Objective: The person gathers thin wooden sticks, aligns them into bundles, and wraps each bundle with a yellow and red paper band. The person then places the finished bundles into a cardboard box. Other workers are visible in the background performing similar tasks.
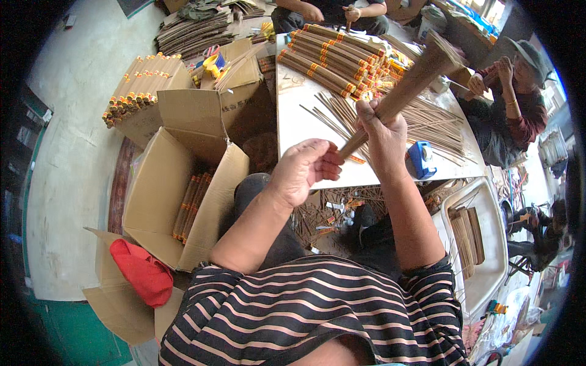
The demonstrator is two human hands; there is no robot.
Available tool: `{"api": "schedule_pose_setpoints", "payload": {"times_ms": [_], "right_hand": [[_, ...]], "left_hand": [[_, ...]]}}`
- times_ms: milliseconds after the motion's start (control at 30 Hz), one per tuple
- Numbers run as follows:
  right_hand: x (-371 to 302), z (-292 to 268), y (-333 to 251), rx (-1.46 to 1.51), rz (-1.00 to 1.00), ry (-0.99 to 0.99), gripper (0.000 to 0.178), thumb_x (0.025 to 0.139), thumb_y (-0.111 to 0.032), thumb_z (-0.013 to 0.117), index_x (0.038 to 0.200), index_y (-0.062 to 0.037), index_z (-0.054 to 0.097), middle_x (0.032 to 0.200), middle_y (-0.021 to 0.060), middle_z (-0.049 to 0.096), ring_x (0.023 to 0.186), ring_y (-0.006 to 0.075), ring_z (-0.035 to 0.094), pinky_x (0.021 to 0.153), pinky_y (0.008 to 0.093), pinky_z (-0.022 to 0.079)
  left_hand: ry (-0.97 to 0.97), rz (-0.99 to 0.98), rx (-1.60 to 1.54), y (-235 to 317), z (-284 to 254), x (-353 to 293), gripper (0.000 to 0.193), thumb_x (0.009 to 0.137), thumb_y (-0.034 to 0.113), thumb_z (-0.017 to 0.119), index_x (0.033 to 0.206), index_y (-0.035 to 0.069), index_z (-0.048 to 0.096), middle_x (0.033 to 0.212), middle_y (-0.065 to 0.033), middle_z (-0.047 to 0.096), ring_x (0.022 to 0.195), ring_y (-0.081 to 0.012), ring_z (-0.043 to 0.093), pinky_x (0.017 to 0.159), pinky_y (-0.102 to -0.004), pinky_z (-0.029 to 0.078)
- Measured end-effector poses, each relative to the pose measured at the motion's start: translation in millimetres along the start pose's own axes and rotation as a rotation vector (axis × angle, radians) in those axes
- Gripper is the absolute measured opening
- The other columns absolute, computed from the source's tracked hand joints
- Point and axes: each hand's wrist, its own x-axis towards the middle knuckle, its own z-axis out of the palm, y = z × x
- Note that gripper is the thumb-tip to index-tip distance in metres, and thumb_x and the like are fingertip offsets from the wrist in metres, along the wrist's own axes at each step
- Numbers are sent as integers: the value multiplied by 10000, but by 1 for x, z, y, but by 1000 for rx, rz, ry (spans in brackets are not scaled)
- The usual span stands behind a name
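Note:
My right hand (384, 128) is closed around a thick bundle of brown incense sticks (421, 76), held tilted above the white table (292, 131). The bundle's upper end points away to the right, its narrower lower end toward my left hand (305, 171). That hand is cupped at the lower end, palm showing and fingers half curled; whether they touch the sticks is hard to see. Under the bundle lie loose incense sticks (439, 125). A blue tape dispenser (421, 160) stands beside my right wrist. Farther back is a pile of banded incense bundles (332, 58).
At left, an open cardboard box (152, 195) holds several banded bundles; a red cloth (141, 273) hangs on another box. More bundles (143, 82) are stacked behind. At right are a white tray (497, 244) with sticks and a seated person (519, 116). Another person sits across the table.

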Motion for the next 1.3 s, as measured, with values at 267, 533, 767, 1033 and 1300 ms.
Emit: {"api": "schedule_pose_setpoints", "payload": {"times_ms": [267,533,767,1033,1300], "right_hand": [[1,43,18,-61,198,-339,225,792,-208,680,859,-47,539,649,-40,503,572,40,435,502,211,381],[-4,49,82,-197,233,-534,274,762,-218,703,881,-39,533,729,7,533,681,88,479,655,251,439],[-2,59,65,-110,280,-547,273,767,-201,702,902,-32,537,744,-8,533,690,79,478,663,244,437],[-6,59,61,-281,122,-451,330,791,-274,654,937,4,551,745,165,604,700,206,594,676,323,467],[-29,43,31,-447,157,-379,274,785,-243,644,799,5,528,599,137,570,544,238,560,551,356,453]], "left_hand": [[4,779,423,60,5,33,532,762,175,701,1145,-4,378,1008,-63,509,924,-115,502,836,-256,407],[56,617,186,78,-6,61,164,777,53,635,876,62,505,681,-30,522,562,-125,526,556,-279,481],[-6,633,225,92,0,55,204,792,160,669,857,78,493,655,-34,505,534,-129,500,507,-272,439],[29,632,372,89,15,39,204,794,137,664,877,49,499,652,-58,538,539,-151,547,517,-274,478],[-8,503,106,89,21,34,145,805,139,630,859,80,509,643,-49,533,537,-144,526,519,-287,466]]}}
